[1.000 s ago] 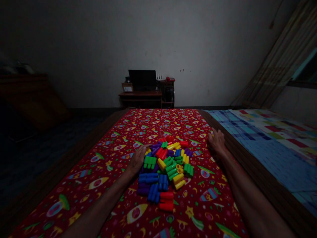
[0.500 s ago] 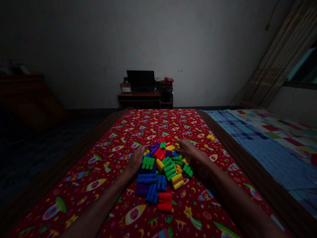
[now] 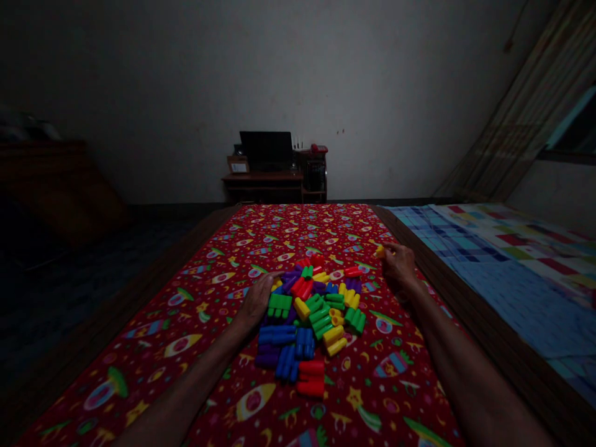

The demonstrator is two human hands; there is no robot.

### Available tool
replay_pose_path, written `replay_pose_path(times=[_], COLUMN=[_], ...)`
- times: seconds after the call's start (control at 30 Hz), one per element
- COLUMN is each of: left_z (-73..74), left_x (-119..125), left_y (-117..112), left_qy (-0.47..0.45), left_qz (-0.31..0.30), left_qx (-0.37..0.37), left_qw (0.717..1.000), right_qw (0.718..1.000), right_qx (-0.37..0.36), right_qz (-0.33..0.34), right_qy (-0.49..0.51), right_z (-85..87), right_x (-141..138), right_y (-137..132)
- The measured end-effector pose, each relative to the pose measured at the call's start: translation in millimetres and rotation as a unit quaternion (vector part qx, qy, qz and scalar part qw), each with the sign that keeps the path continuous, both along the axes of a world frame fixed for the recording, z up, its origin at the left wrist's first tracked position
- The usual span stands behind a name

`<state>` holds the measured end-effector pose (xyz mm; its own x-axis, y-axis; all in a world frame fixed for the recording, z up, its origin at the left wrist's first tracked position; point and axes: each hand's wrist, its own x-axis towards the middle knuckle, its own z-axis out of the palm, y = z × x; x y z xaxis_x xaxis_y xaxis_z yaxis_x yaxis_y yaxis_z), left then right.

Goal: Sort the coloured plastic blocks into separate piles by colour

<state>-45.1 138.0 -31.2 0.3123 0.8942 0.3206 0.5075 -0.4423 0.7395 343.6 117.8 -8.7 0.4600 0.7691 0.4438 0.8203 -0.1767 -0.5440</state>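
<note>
A heap of plastic building blocks [image 3: 310, 316] in red, blue, green, yellow and purple lies on a red patterned cloth [image 3: 186, 323]. My left hand [image 3: 256, 301] rests flat against the heap's left side, fingers stretched out. My right hand [image 3: 397, 266] is off to the right of the heap near the cloth's edge, fingers closed round a yellow block [image 3: 380, 251] that sticks out on its left. A red block [image 3: 352, 271] lies between that hand and the heap.
A checked blue and multicoloured mattress [image 3: 503, 267] lies to the right, past a dark wooden strip. A low desk with a monitor [image 3: 267, 151] stands at the far wall. A curtain [image 3: 521, 118] hangs at the right. The room is dim.
My right hand went from the right edge to the heap's top, then back out to the right, now closed on a yellow block. The left hand stayed put.
</note>
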Motion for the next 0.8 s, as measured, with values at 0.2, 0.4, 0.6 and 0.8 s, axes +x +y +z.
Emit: replay_pose_path(times=[0.2,0.4,0.6,0.8], left_z=[8.0,4.9,1.1,9.1], left_x=[2.2,1.0,0.4,2.1], left_y=[-6.0,-3.8,-0.3,-7.3], left_qy=[-0.01,-0.002,-0.007,0.001], left_qz=[0.0,0.0,-0.006,-0.005], left_qx=[-0.013,-0.007,-0.006,-0.005], left_qw=[1.0,1.0,1.0,1.0], right_qw=[0.996,0.934,0.926,0.92], right_qx=[0.035,-0.054,-0.11,-0.116], right_qz=[0.025,0.351,0.36,0.373], right_qy=[-0.083,-0.031,-0.017,0.019], right_z=[20.8,30.2,16.1,13.8], right_x=[-20.8,-112.7,-134.4,-121.3], right_y=[-5.2,-12.2,-14.2,-7.6])
